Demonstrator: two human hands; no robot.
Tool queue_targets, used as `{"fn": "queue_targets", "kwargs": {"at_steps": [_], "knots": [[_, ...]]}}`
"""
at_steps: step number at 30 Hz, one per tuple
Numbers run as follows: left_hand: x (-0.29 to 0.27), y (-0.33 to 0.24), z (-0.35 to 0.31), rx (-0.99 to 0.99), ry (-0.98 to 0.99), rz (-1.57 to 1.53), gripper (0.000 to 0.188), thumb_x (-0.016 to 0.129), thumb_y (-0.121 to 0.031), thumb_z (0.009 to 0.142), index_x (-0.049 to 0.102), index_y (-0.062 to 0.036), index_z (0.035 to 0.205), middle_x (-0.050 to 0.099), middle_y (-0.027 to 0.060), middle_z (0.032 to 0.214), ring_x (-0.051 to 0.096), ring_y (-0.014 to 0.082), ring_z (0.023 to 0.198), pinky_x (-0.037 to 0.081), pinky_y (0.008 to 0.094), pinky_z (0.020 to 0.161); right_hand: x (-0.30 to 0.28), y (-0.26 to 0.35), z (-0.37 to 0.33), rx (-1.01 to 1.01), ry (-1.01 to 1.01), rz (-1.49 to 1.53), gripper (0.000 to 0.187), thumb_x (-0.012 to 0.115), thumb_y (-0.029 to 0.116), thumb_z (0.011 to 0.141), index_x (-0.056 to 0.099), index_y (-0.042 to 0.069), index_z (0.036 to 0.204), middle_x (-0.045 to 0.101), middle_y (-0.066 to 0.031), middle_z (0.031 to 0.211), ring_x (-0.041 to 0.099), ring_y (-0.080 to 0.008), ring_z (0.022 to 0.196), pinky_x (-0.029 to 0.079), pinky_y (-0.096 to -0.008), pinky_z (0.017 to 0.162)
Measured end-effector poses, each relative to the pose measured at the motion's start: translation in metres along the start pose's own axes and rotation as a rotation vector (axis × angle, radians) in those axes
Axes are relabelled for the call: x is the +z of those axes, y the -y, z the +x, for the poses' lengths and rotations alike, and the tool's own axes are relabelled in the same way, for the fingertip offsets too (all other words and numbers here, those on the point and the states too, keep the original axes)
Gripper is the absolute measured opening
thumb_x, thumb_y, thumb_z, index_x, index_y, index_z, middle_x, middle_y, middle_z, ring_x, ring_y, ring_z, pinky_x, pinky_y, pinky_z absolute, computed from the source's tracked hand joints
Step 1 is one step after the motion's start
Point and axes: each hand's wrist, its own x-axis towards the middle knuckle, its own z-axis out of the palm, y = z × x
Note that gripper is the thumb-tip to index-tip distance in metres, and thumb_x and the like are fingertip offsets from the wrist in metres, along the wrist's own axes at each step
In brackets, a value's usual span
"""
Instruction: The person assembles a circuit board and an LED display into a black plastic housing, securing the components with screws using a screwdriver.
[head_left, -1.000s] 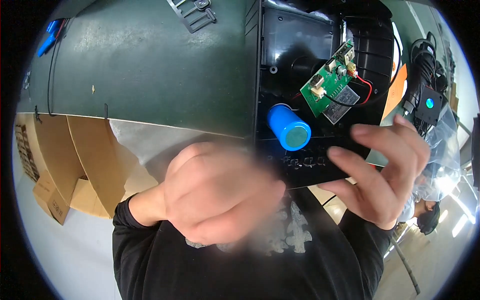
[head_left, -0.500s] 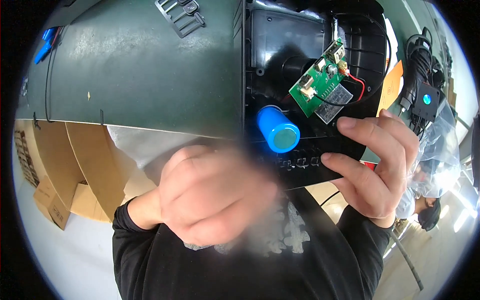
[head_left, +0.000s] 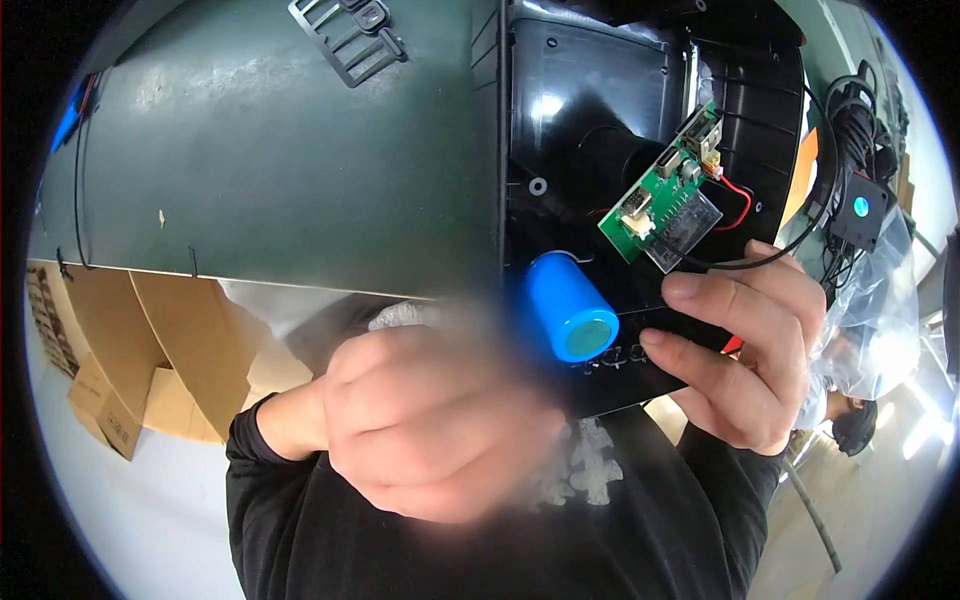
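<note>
A black plastic housing (head_left: 575, 85) lies with its inside facing up at the table's right part. Within it rests a green circuit board (head_left: 665, 185) with wires, tilted over a small clear plastic piece (head_left: 690, 235). A blue cylindrical battery cell (head_left: 570, 305) leans near the housing's front wall, its round end toward me. My right hand (head_left: 755, 345) grips the housing's near right edge, fingertips on its inner face. At the near left corner my left hand (head_left: 430, 420) is closed, knuckles up. A blur covers its fingertips, so whatever they hold is hidden.
The dark green table (head_left: 300, 170) ends just beyond my left hand. A black slotted plastic piece (head_left: 350, 35) lies at the back. Coiled black cables (head_left: 855, 125), a small black box (head_left: 857, 210) and clear plastic bags (head_left: 870, 300) are at right. Cardboard boxes (head_left: 185, 330) stand lower left.
The housing, with the board and battery cell, appears lower and slightly farther right in view. The table edge also sits lower. Both hands keep nearly the same pose.
</note>
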Motion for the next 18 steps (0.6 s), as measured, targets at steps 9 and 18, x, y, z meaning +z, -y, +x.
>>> {"fn": "queue_targets", "kwargs": {"at_steps": [9,18], "knots": [[-0.001,0.003,0.0,-0.01,0.001,-0.003,0.023,0.07,-0.012,0.068,0.063,-0.0093,0.09,0.057,0.0032,0.081,0.048,0.0181,0.069,0.036,0.0291,0.053,0.002,0.003,0.007,0.029,0.023,-0.126,0.024,0.07,0.027,0.067,0.068,0.007,0.08,0.063,-0.0145,0.092,0.056,-0.0271,0.081,0.044,-0.0429,0.082],[-0.014,0.003,0.009,0.04,0.087,0.028,0.034,0.073,-0.003,0.06,0.062,-0.0053,0.093,0.057,0.0075,0.088,0.051,0.0212,0.073,0.041,0.031,0.057,0.006,0.024,0.019,0.022,0.028,-0.104,0.035,0.071,0.028,0.065,0.069,0.006,0.092,0.061,-0.0051,0.082,0.054,-0.0215,0.072,0.046,-0.0416,0.078]]}}
